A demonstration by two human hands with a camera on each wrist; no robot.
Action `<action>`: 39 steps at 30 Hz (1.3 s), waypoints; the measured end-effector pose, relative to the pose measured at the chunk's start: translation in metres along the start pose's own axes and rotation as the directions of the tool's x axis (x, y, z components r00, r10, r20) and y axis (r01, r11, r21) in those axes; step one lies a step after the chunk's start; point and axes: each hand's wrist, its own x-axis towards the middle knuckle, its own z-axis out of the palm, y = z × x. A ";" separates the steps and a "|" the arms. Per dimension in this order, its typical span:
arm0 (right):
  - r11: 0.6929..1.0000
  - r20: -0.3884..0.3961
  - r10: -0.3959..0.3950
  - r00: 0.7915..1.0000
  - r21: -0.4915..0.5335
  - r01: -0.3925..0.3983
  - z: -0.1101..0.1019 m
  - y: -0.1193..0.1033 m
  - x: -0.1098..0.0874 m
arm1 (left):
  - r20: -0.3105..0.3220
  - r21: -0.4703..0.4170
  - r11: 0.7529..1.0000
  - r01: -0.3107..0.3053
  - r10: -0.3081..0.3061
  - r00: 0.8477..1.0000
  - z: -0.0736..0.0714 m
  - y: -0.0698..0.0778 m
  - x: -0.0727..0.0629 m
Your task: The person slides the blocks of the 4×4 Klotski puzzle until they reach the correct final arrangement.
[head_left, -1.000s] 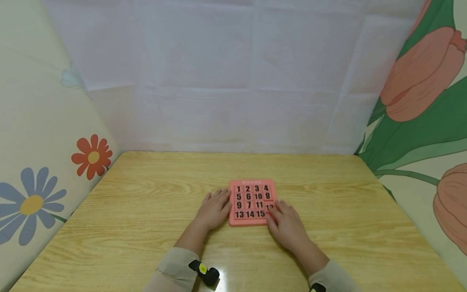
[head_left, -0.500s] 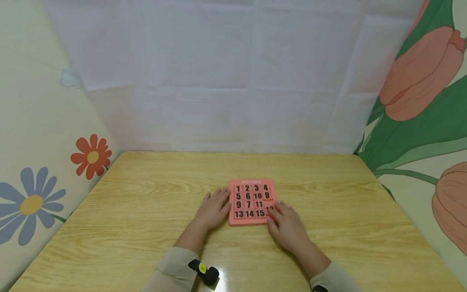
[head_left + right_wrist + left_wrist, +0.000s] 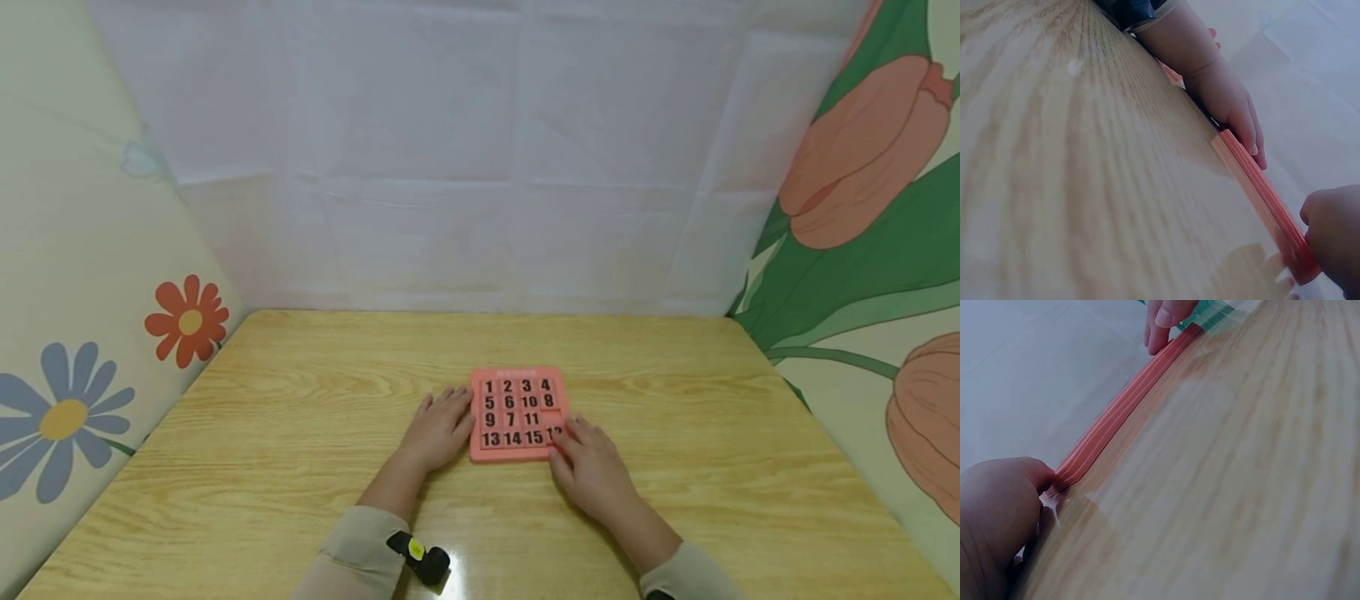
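Observation:
A pink number slide puzzle [image 3: 516, 456] lies flat on the wooden table, its tiles bearing black numbers. My left hand [image 3: 438, 432] rests along the puzzle's left edge with loosely straight fingers. On the other side, my right hand [image 3: 594, 468] lies at the lower right corner. Its fingertips touch the tile that looks like 12 [image 3: 553, 433], covering part of it. An uncovered gap separates that tile from the 8 tile [image 3: 549, 401] above. Both wrist views show the puzzle's ridged pink side [image 3: 1107, 434] with a hand at each end.
The wooden table [image 3: 337, 367] extends around the puzzle on all sides. A white cloth [image 3: 480, 167] hangs behind it, and flower-printed panels [image 3: 67, 250] stand left and right. A black wrist camera [image 3: 429, 565] is strapped at the left sleeve.
The partly covered tile has slid slightly downward, toward me, under my right fingertips. The gap below the 8 has widened. My left hand stays in place.

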 end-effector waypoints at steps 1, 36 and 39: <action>1.000 -0.005 -0.005 1.000 -0.002 0.005 0.000 0.000 0.000 | -0.002 0.000 1.000 0.000 0.000 1.000 0.000 0.000 0.000; 1.000 -0.077 -0.019 0.997 0.004 0.019 0.002 0.001 0.006 | 0.000 -0.008 1.000 -0.003 0.003 1.000 -0.001 0.000 0.000; 1.000 -0.083 -0.018 0.996 -0.004 0.018 0.003 0.002 0.011 | 0.003 -0.013 1.000 -0.003 0.003 1.000 -0.001 0.001 -0.001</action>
